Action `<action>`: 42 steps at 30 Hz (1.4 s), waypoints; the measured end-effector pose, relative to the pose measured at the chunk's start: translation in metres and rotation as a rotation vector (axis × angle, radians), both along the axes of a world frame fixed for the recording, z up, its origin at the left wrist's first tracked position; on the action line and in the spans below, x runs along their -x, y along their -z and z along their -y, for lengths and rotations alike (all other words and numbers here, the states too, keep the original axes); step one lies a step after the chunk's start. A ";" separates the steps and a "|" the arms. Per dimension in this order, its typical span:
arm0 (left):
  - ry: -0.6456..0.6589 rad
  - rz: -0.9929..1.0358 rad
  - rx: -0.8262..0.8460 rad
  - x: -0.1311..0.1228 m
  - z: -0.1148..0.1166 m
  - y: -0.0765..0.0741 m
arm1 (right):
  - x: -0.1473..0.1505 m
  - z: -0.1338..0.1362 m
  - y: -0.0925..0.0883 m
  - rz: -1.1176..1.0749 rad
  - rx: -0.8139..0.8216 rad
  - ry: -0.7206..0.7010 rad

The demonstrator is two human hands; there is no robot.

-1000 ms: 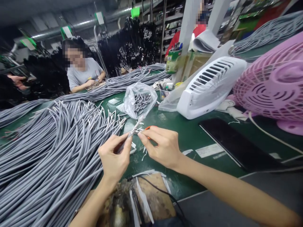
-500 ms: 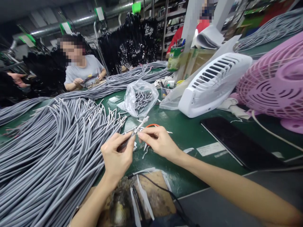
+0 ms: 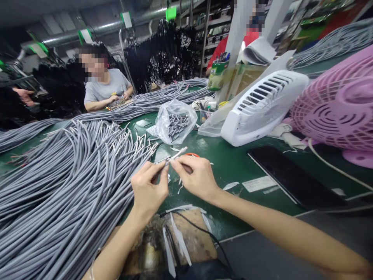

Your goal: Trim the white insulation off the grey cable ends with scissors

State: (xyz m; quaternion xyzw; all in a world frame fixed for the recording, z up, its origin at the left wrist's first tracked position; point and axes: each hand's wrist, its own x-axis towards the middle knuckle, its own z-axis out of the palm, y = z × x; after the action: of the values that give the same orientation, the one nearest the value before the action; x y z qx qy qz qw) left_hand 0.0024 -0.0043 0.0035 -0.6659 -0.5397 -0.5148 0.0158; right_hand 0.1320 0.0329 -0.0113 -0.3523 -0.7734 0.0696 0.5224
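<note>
My left hand (image 3: 150,188) pinches a grey cable between thumb and forefinger, close to its stripped end (image 3: 178,153). That end is pale and frayed and points up to the right. Against it, the thumb and forefinger of my right hand (image 3: 198,175) are closed on the pale inner strands. Part of an orange ring-shaped handle (image 3: 192,154) shows just behind my right hand; the rest is hidden. To the left lies a large bundle of grey cables (image 3: 72,186) with whitish stripped ends.
A clear plastic bag (image 3: 163,122) of short grey cable pieces stands beyond my hands. At the right are a white fan (image 3: 262,105), a pink fan (image 3: 335,105) and a black phone (image 3: 294,177). A stained wooden board (image 3: 195,237) lies nearest me. A person (image 3: 107,85) works across the table.
Both hands sit slightly further right in the view, still pinching the cable end. The orange handle is more covered by my right hand. The person across has lowered their hands' work.
</note>
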 end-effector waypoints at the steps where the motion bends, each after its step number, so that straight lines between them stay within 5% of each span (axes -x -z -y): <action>1: -0.002 -0.046 -0.032 0.000 -0.001 0.001 | 0.000 0.001 -0.001 -0.014 0.036 -0.007; 3: -0.013 -0.059 -0.006 0.004 -0.007 0.003 | 0.002 0.006 -0.001 -0.038 -0.033 -0.017; 7: -0.151 0.175 0.277 0.023 -0.026 0.003 | 0.008 0.023 0.002 -0.094 -0.520 -0.269; 9: -0.100 0.326 0.364 0.028 -0.029 0.001 | 0.008 0.023 0.002 -0.058 -0.390 -0.326; 12: 0.071 0.469 0.407 0.024 -0.022 -0.004 | 0.003 0.011 0.000 -0.062 0.049 -0.200; 14: 0.127 0.504 0.410 0.018 -0.014 -0.007 | 0.000 0.003 -0.002 -0.078 0.158 -0.162; 26: 0.135 0.471 0.340 0.006 -0.004 -0.009 | 0.000 0.000 -0.001 -0.094 0.167 -0.175; 32: 0.110 0.248 0.250 0.003 0.000 -0.004 | 0.001 0.003 -0.002 -0.168 0.234 -0.212; 40: 0.064 0.149 0.204 0.002 -0.002 -0.002 | 0.007 0.001 0.007 -0.089 -0.239 -0.102; 42: 0.044 0.035 0.104 0.003 -0.002 0.001 | 0.007 0.001 0.005 -0.074 -0.224 -0.094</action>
State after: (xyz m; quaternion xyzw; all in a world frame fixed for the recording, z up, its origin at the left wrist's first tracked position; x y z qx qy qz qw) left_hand -0.0004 -0.0018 0.0021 -0.6684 -0.5513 -0.4977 -0.0394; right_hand 0.1249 0.0323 -0.0166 -0.2524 -0.7722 0.0201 0.5828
